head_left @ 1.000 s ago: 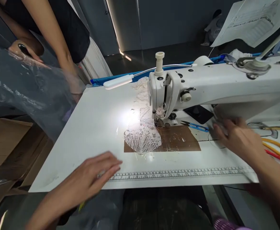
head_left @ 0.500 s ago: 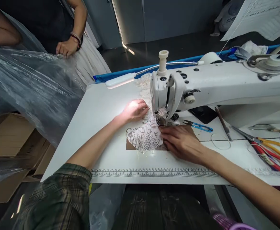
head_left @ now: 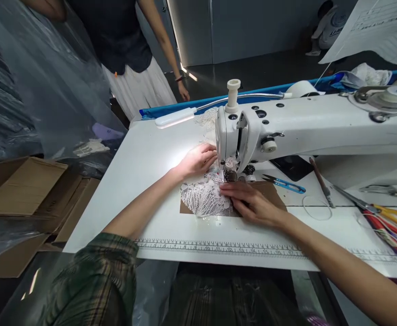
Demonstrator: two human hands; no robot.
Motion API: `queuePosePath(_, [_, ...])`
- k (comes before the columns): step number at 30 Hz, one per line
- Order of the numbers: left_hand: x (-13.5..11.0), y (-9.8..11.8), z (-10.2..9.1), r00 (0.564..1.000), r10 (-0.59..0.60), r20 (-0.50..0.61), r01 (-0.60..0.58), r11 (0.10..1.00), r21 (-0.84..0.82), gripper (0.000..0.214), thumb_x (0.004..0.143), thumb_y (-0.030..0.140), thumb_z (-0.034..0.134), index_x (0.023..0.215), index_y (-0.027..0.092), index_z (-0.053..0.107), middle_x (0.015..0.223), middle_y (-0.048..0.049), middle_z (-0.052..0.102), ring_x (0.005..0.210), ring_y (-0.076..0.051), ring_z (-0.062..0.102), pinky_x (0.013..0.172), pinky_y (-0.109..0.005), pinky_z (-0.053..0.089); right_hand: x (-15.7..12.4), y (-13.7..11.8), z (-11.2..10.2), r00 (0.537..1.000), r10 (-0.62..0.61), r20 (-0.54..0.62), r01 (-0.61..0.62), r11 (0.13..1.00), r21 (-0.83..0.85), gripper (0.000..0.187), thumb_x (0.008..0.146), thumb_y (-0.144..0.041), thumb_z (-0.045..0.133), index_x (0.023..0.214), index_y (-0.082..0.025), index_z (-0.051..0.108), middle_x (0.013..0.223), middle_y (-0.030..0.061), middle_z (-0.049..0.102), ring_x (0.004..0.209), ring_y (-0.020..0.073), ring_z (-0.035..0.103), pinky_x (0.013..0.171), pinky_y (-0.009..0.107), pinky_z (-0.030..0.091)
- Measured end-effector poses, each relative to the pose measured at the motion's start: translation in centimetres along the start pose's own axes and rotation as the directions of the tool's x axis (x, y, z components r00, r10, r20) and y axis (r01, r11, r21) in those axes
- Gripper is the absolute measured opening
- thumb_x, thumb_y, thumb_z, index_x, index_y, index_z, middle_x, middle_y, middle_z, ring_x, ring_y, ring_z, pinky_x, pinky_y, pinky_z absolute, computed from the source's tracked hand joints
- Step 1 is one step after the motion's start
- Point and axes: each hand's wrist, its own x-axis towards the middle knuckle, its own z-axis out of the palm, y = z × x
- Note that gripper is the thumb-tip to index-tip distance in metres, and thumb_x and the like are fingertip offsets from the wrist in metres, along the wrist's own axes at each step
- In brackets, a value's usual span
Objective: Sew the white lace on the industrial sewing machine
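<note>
White lace (head_left: 201, 197) lies under the needle area of a white sewing machine (head_left: 286, 120), over a brown piece (head_left: 269, 194) on the table. My left hand (head_left: 200, 159) is left of the machine head, its fingers bent together on the lace behind the presser foot (head_left: 229, 175); their tips are partly hidden. In front of the foot, my right hand (head_left: 249, 201) lies low with fingers stretched out, the tips touching the lace's right side. More lace (head_left: 208, 118) trails behind the machine head.
Blue thread snips (head_left: 284, 184), a dark flat object (head_left: 291, 166) and scissors (head_left: 371, 206) lie to the right. A ruler strip (head_left: 218, 248) runs along the front edge. A lamp (head_left: 175, 117) hangs at left. Cardboard boxes (head_left: 25, 185) and a co-worker (head_left: 117, 40) are beyond.
My right hand's fingertips have shifted slightly left over the lace, and more of the brown piece shows. The co-worker's arm now hangs down, and the plastic sheet has moved. The view has shifted a little.
</note>
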Motion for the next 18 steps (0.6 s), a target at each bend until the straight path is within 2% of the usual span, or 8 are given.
queuePosePath(2, [-1.7,0.7,-1.0,0.993,0.086,0.083,-0.09,0.995,0.039,0.013,0.087,0.024,0.057,0.084,0.019,0.068,0.09,-0.0064,0.068,0.082,-0.018,0.064,0.07,-0.031,0.054,0.0,0.4,-0.4,0.991,0.114,-0.072,-0.111,0.993,0.049,0.037,0.089,-0.015,0.043,0.118,-0.021,0.065,0.119,0.0067,0.067,0.109,0.0198,0.063,0.094,0.039,0.052])
queuePosePath(4, [-3.2,1.5,-1.4,0.982,0.153,0.108,-0.165,0.98,0.114,0.014,0.089,0.024,0.056,0.081,0.019,0.067,0.086,-0.0049,0.068,0.074,-0.015,0.063,0.064,-0.031,0.053,0.0,0.8,-0.6,0.969,0.216,-0.118,-0.212,0.976,0.043,0.036,0.086,-0.014,0.044,0.112,-0.023,0.068,0.111,0.0052,0.069,0.096,0.0186,0.067,0.084,0.035,0.056])
queuePosePath(6, [-4.1,2.1,-1.5,0.967,0.212,0.139,-0.237,0.949,0.205,0.015,0.09,0.025,0.056,0.081,0.019,0.067,0.085,-0.0041,0.069,0.069,-0.014,0.063,0.061,-0.031,0.051,-0.1,0.9,-0.7,0.959,0.246,-0.139,-0.245,0.969,0.025,0.035,0.085,-0.014,0.046,0.108,-0.023,0.07,0.109,0.0041,0.07,0.093,0.0184,0.068,0.081,0.034,0.056])
queuePosePath(9, [-4.1,2.0,-2.0,0.963,0.199,0.179,-0.243,0.932,0.27,0.017,0.092,0.029,0.054,0.091,0.019,0.068,0.098,-0.0066,0.071,0.08,-0.018,0.066,0.07,-0.034,0.053,-0.3,0.7,-0.5,0.97,0.192,-0.148,-0.198,0.98,-0.026,0.031,0.086,-0.014,0.046,0.103,-0.023,0.071,0.107,0.004,0.07,0.098,0.0194,0.067,0.083,0.034,0.055])
queuePosePath(13, [-3.7,-0.3,-4.3,0.955,0.139,0.261,-0.21,0.941,0.267,0.035,0.095,0.037,0.046,0.12,0.017,0.06,0.127,-0.0117,0.063,0.113,-0.025,0.061,0.096,-0.042,0.047,-1.2,1.4,-0.6,0.97,0.093,-0.224,-0.148,0.959,-0.243,0.027,0.089,-0.017,0.045,0.1,-0.022,0.07,0.098,0.0049,0.071,0.091,0.0191,0.068,0.077,0.032,0.055])
queuePosePath(16, [-4.5,-2.8,-5.9,0.926,0.07,0.372,-0.176,0.95,0.258,0.051,0.096,0.045,0.043,0.14,0.017,0.044,0.148,-0.0126,0.044,0.135,-0.029,0.043,0.111,-0.051,0.032,-2.5,3.6,-2.0,0.933,-0.005,-0.359,-0.2,0.824,-0.531,0.022,0.089,-0.027,0.048,0.083,-0.02,0.068,0.084,0.0089,0.069,0.081,0.024,0.066,0.066,0.035,0.053])
queuePosePath(18, [-5.3,-4.2,-6.1,0.913,0.012,0.408,-0.128,0.958,0.258,0.06,0.096,0.05,0.042,0.146,0.017,0.035,0.153,-0.0121,0.034,0.141,-0.031,0.033,0.114,-0.053,0.024,-3.4,4.8,-4.0,0.93,0.011,-0.368,-0.256,0.738,-0.625,0.031,0.091,-0.033,0.047,0.067,-0.021,0.063,0.064,0.0069,0.062,0.065,0.022,0.062,0.055,0.033,0.049])
